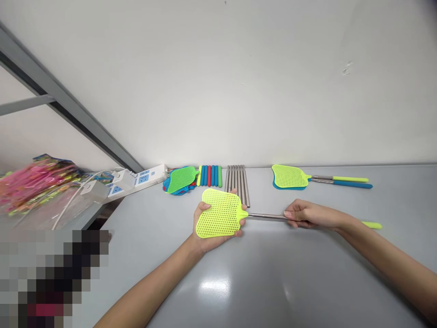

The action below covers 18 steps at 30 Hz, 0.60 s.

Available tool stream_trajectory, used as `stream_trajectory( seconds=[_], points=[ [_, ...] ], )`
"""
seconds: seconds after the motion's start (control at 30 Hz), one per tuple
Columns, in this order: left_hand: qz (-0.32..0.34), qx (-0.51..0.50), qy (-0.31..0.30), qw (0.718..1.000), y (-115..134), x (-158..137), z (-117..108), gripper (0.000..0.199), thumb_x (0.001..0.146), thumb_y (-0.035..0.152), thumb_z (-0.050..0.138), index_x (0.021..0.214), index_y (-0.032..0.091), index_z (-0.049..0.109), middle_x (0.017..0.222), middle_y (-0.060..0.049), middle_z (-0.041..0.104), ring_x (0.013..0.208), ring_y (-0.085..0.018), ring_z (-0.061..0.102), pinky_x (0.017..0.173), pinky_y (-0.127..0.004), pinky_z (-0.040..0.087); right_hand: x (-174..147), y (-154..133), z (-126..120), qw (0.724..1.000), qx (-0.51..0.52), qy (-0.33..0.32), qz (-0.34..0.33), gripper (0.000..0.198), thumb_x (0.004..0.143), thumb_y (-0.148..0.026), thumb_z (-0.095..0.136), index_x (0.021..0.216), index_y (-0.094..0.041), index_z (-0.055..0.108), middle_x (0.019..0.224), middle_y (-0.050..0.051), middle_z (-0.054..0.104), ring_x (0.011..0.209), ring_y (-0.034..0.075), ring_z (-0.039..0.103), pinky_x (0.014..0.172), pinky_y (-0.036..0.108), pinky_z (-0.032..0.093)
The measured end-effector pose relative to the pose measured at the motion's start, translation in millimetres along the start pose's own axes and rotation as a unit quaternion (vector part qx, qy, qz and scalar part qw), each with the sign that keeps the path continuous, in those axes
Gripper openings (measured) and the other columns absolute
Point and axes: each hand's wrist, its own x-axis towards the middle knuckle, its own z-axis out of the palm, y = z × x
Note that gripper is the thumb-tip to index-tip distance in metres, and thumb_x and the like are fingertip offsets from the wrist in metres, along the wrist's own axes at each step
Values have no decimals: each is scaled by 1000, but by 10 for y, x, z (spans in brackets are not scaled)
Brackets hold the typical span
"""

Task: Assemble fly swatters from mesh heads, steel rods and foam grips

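A yellow fly swatter (218,213) lies across both hands, mesh head to the left. My left hand (201,221) is closed around the mesh head, thumb on top and fingers beneath it. My right hand (303,214) pinches the swatter's metal rod (266,216). Beyond the right wrist a yellow handle end (372,225) shows in line with that rod; the forearm hides what lies between. Just behind the held head are several bare metal rods (239,180) side by side, partly covered by my left fingers.
Several coloured handle grips (209,176) sit beside a pile of swatter heads (182,180). Two swatters, one yellow (292,176) over one blue (353,184), lie at the back right. A power strip (143,180) with plugs and cables and pink packaged goods (37,182) are at left.
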Motion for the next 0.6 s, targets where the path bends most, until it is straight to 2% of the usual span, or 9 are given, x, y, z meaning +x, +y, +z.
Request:
stream_trajectory(
  seconds=[0.33, 0.6],
  points=[
    [-2, -16, 2, 1000, -38, 18, -8, 55, 62, 37, 44, 116, 25, 41, 102, -11, 45, 79, -25, 49, 65, -36, 36, 9, -13, 9, 999, 35, -15, 19, 33, 79, -37, 44, 55, -14, 48, 36, -9, 25, 35, 4, 13, 38, 22, 11],
    [-19, -37, 18, 999, 2, 45, -37, 53, 67, 41, 43, 116, 23, 41, 107, -12, 43, 79, -23, 48, 65, -35, 37, 17, -13, 35, 998, 59, 5, 23, 33, 79, -38, 44, 59, -13, 53, 36, -9, 27, 34, 4, 15, 38, 22, 11]
  ],
)
